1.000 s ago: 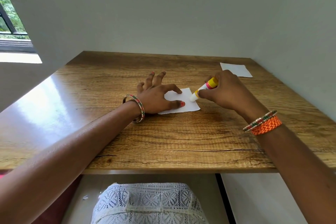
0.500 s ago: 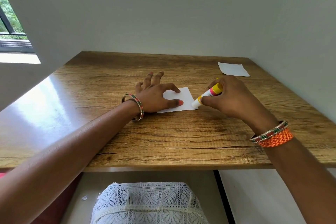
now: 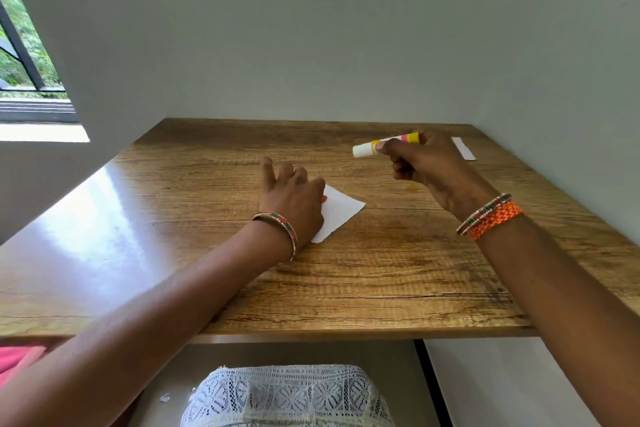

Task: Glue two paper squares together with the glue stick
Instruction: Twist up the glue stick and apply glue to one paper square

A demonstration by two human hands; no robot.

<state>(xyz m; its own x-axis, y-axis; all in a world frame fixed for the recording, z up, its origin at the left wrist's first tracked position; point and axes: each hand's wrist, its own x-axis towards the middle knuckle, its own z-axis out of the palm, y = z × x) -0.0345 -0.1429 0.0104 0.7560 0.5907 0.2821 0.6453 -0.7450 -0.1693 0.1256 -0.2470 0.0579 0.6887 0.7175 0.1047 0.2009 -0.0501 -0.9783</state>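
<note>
Two hands split: right hand [image 3: 426, 163], grip closed on the glue stick [image 3: 384, 145], has lifted off the near paper square [image 3: 341, 210]; left hand [image 3: 294, 198] pins it flat, fingers spread — gluing looks done.

Glue stick [image 3: 384, 144] uncapped, near-horizontal, above table. White square [image 3: 341, 211] flat mid-table; 2nd square [image 3: 464, 148] far right.

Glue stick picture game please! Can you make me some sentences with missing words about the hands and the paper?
1. The glue stick is held in the ____ hand, up off the table.
2. The left hand rests on a white paper square lying on the ____.
3. The second paper square lies near the table's far ____ corner.
4. The right wrist wears an ____ woven band.

Missing words: right; table; right; orange
</note>
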